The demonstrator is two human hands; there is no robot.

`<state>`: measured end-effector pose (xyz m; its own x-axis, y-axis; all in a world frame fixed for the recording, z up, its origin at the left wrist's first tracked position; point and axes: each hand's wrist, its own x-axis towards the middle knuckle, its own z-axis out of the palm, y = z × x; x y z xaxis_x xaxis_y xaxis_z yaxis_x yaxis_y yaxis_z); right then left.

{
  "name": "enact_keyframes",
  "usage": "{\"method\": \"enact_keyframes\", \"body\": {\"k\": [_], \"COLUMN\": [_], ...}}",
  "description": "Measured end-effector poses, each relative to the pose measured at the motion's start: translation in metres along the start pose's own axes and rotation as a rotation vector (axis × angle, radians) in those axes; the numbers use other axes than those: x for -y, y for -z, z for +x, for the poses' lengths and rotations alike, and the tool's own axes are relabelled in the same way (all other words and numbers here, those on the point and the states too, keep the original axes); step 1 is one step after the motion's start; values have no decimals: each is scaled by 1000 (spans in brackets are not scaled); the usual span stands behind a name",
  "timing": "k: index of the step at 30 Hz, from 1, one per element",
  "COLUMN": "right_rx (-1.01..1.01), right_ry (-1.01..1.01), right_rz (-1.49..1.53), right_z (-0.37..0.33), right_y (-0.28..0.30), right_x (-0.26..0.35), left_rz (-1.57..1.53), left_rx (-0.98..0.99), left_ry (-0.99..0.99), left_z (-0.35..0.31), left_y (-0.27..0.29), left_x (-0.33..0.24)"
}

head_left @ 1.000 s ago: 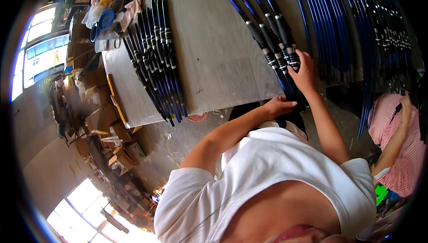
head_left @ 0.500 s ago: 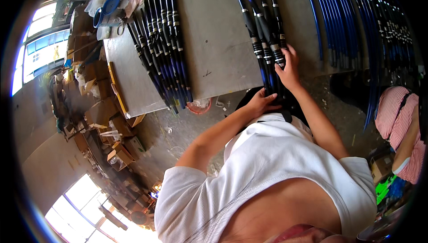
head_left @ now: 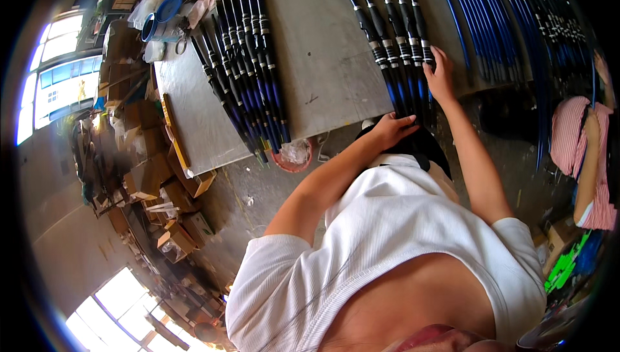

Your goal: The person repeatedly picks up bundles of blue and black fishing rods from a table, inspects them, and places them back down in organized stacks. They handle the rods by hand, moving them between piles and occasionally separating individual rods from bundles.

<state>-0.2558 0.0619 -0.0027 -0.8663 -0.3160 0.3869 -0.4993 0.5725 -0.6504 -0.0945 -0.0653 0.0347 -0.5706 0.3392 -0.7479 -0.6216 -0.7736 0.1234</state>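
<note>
Several black and blue fishing rods with silver rings lie side by side on the grey table before me, their butt ends over its near edge. My right hand has its fingers curled on the ringed part of the rightmost rod. At the butt ends, my left hand reaches across from the left, its thumb and fingers closed about the rod ends. Its fingertips are partly hidden there.
Another bundle of rods lies at the table's left. Thin blue rod blanks and more ringed rods fill the right. A person in a striped pink top works at the far right. A red basket stands below the table edge.
The rods before me were bunched and partly crossed; now they lie spread in a row. Both hands have shifted slightly right and away from me. The other person's arms have come further into view.
</note>
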Motion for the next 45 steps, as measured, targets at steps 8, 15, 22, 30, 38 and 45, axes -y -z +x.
{"method": "enact_keyframes", "body": {"k": [8,15,22,30,38,45], "right_rx": [-58,650,560,554,546,531], "right_ry": [-461,-717,-708,-658,-560,-582], "right_rz": [510,593,715,699,707,459], "right_z": [-52,-150,-138,-123,-125,-91], "right_y": [59,98,59,60,47,104], "right_x": [11,27,26,23,27,57], "left_rz": [227,969,487,343,392,623], "left_rx": [653,463,32,153,301,57], "left_ry": [-30,-124,86,293,229,185], "left_z": [37,31,-4,36,26,-40], "left_y": [80,60,-27,17,60,34], "left_x": [9,6,-15,-15,-25,-47]}}
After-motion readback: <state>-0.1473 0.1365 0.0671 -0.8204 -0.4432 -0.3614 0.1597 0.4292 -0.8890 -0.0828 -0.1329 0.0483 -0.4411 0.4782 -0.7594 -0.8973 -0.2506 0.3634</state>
